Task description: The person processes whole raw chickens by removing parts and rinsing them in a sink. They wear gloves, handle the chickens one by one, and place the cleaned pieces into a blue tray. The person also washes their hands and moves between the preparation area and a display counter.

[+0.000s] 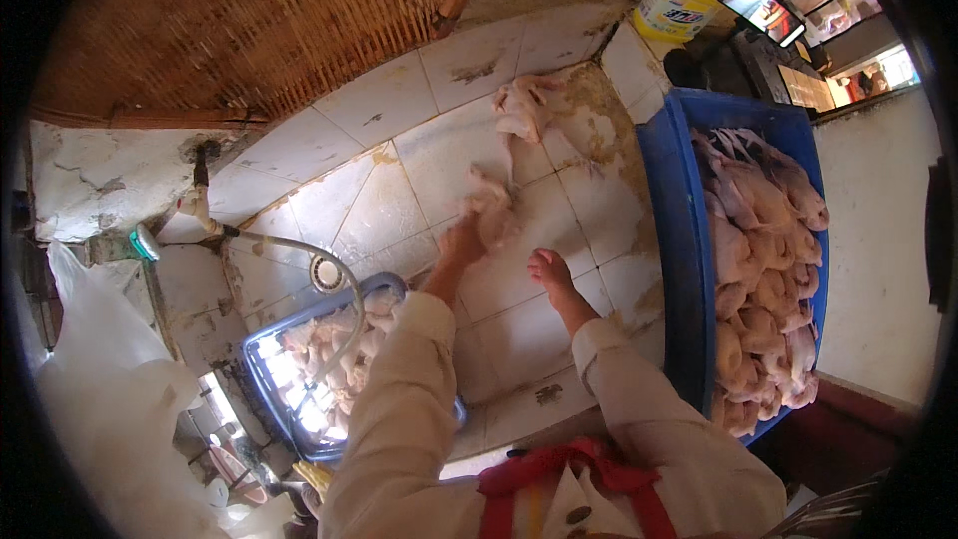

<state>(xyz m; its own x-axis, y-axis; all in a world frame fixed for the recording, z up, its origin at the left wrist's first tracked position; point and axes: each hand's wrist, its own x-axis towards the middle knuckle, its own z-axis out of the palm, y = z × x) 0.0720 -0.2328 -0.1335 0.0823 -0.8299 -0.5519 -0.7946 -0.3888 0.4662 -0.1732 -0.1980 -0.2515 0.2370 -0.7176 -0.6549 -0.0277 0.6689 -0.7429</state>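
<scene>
On the white tiled basin floor (524, 299), my left hand (462, 239) grips a plucked raw chicken (495, 218); the hand and bird are slightly blurred. My right hand (550, 269) is just to the right of it, raised over the tiles with its fingers curled; whether it holds something small is not clear. Beyond them, another plucked chicken (522, 112) lies on the tiles with its legs spread. At the lower left, a blue-rimmed basin (254, 344) holds water and several chicken pieces or carcasses (367, 344), partly hidden by my left sleeve.
A deep blue crate (677, 254) full of plucked chickens (763, 262) stands on the right. A hose (329, 247) runs from a wall tap (196, 206) into the basin, passing a round drain (327, 272). A yellow jug (673, 0) and a propped phone (760, 7) are at the back right.
</scene>
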